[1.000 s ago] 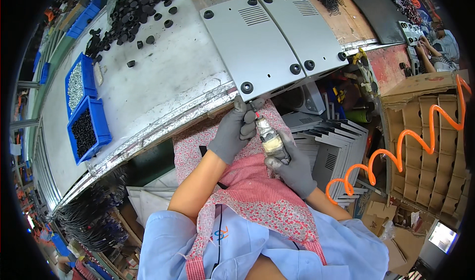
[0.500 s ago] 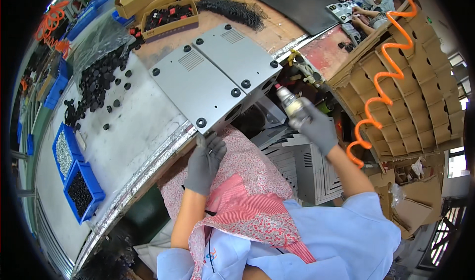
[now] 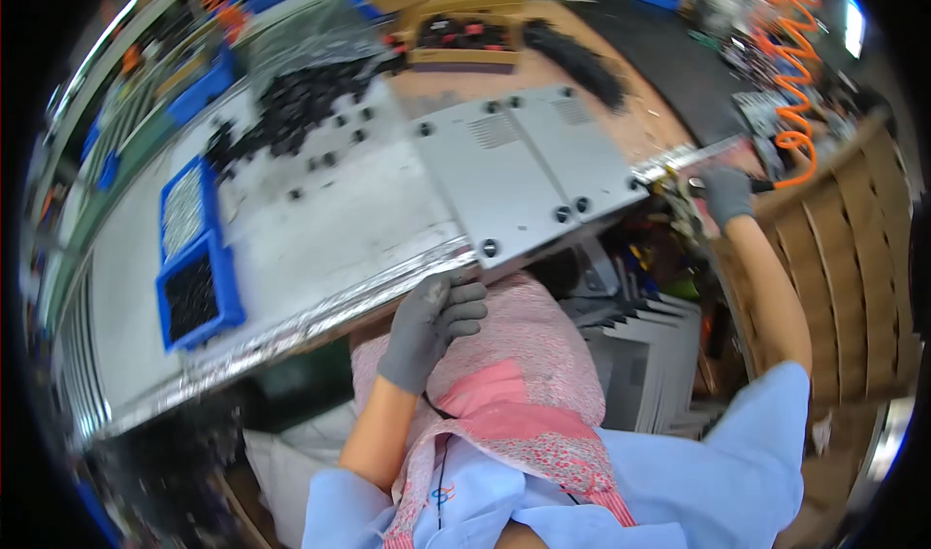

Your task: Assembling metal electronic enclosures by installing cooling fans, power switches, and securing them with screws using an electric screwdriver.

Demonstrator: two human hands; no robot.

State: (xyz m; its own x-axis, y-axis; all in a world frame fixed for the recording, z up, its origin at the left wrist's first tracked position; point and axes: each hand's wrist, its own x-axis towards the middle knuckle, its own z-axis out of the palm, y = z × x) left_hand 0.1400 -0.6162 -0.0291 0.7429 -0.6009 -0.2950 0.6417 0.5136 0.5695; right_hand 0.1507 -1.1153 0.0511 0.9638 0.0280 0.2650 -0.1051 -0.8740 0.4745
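Two grey metal cases (image 3: 485, 176) lie side by side at the table's front edge, with vent slots and round black feet on their upper faces. My left hand (image 3: 441, 316), in a grey glove, is just below the near corner of the left case. Its fingers are curled together, and what they hold, if anything, is hidden. Off the right end of the cases, my gloved right hand (image 3: 727, 198) is wrapped round an air screwdriver (image 3: 696, 186), mostly hidden by the hand and blurred. An orange coiled hose (image 3: 797, 146) runs to its black end.
Loose black feet (image 3: 301, 103) are heaped on the table's left part. Two blue bins (image 3: 228, 302) hold small silver and black parts. A cardboard box (image 3: 465, 59) and black coils (image 3: 577, 59) stand behind. Cardboard dividers (image 3: 824, 277) rise at the right; grey panels (image 3: 640, 355) stand below.
My right hand has moved away from the cases toward the far right, its tool with it. The view has turned. My left hand has come slightly away from the case corner, its fingers curled.
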